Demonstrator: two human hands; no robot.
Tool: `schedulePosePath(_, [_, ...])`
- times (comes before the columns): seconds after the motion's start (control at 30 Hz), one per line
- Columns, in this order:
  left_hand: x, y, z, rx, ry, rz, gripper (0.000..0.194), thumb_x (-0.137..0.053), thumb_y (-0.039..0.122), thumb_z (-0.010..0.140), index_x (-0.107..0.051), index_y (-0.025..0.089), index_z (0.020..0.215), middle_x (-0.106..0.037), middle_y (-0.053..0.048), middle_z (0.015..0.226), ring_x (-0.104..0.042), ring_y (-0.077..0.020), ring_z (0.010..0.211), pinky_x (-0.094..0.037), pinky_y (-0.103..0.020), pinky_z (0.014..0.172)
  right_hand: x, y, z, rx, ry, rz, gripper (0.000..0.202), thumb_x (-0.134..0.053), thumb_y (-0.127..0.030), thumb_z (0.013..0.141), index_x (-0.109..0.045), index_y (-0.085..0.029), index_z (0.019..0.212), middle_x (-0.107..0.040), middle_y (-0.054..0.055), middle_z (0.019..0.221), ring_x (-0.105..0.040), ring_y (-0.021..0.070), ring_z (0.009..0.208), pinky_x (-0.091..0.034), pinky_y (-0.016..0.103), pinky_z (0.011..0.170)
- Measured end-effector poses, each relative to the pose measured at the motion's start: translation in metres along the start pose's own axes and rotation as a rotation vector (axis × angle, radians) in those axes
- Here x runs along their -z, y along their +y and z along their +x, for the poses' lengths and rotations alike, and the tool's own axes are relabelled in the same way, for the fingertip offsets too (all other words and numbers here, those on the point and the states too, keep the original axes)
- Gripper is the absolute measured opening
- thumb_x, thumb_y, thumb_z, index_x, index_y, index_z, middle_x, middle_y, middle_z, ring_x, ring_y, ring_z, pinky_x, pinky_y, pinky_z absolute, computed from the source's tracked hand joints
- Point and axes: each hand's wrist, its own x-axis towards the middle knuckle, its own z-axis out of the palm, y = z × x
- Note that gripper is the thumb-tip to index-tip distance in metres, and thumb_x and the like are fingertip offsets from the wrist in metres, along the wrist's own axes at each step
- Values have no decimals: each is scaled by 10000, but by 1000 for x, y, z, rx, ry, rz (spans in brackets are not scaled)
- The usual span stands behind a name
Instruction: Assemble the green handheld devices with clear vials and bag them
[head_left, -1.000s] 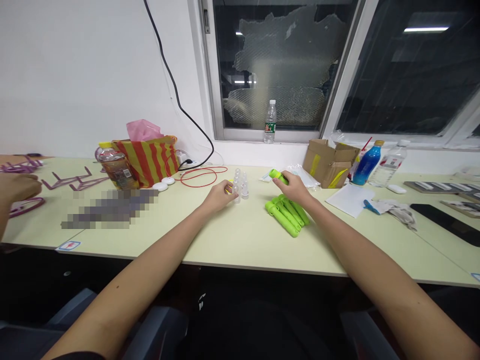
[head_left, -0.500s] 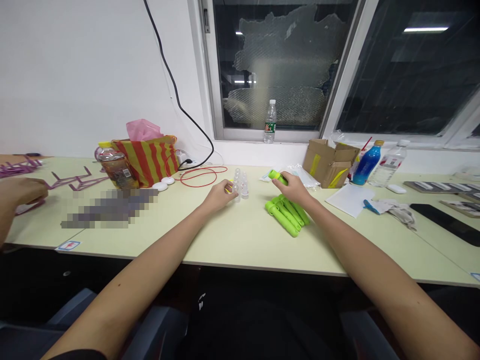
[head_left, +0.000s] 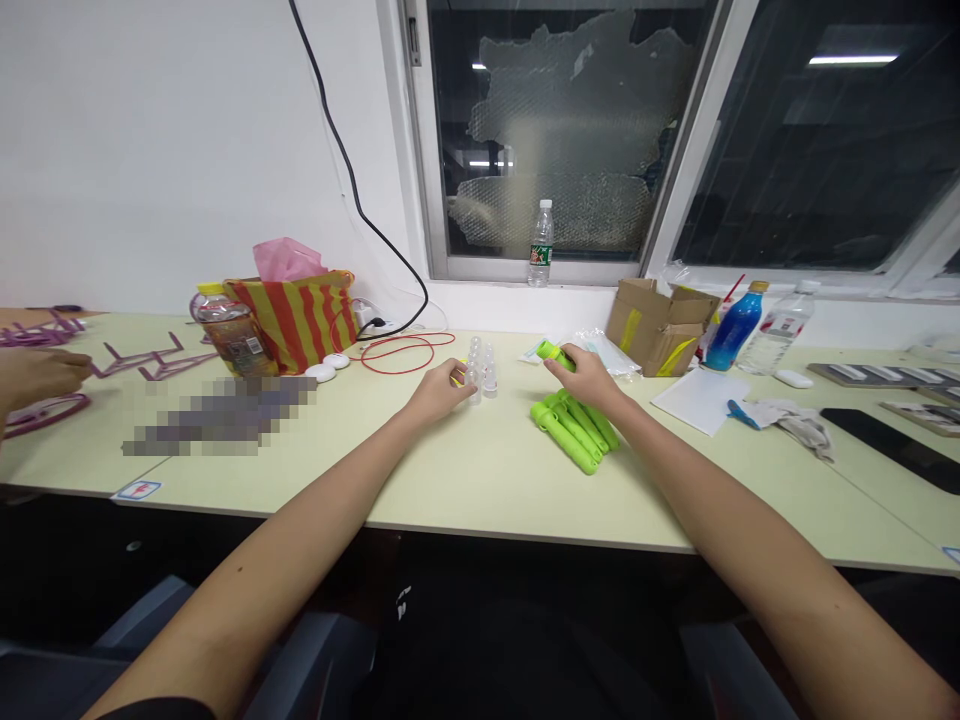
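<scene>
My left hand [head_left: 436,392] is curled against the nearest of several small clear plastic bottles [head_left: 490,375], its thumb and fingers around that bottle; something yellow shows behind the fingers. The bottles stand upright in a close group. My right hand [head_left: 589,375] is closed on a bright green plastic tube [head_left: 553,352], whose wider end points left toward the bottles. Below that hand, several matching green tubes [head_left: 571,440] lie side by side on the table, each with a wider collar at one end.
Behind are a striped bag [head_left: 300,325], a drink bottle [head_left: 234,335], a red cable [head_left: 397,355] and a cardboard box [head_left: 656,325]. Rightward lie a glove [head_left: 795,420] and a black phone-like slab [head_left: 892,445]. At far left, another person's hand [head_left: 45,375] is near purple frames [head_left: 165,360].
My two hands stay practically in place, still at the clear bottle and the green tube. The other person's hand at far left has moved slightly left.
</scene>
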Motion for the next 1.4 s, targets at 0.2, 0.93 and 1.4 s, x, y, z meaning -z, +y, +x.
schedulePosePath(0.2, [1, 4, -2, -7, -9, 8, 370, -700, 402, 728, -594, 204, 1022, -643, -19, 942, -590, -152, 778, -461, -293, 719, -1, 0, 0, -6, -4, -7, 337, -516, -523, 877, -574, -191, 870, -574, 4, 691, -491, 168, 658, -320, 285, 622])
schedulePosePath(0.93, [-15, 74, -37, -658, 75, -41, 479, -516, 121, 831, -440, 214, 1295, -567, -98, 1154, -563, -209, 990, -482, -385, 869, -1, -61, -24, 277, -203, 189, 267, -466, -287, 895, -595, -192, 1108, -669, 62, 974, -579, 217, 863, -413, 319, 781])
schedulePosePath(1.4, [-18, 77, -41, -658, 82, -45, 433, -565, 217, 843, -427, 206, 1253, -563, -103, 1133, -560, -217, 987, -475, -381, 855, -5, -67, -28, 29, -338, 622, 346, -569, -537, 878, -503, -202, 818, -523, -39, 607, -444, 106, 482, -367, 254, 504])
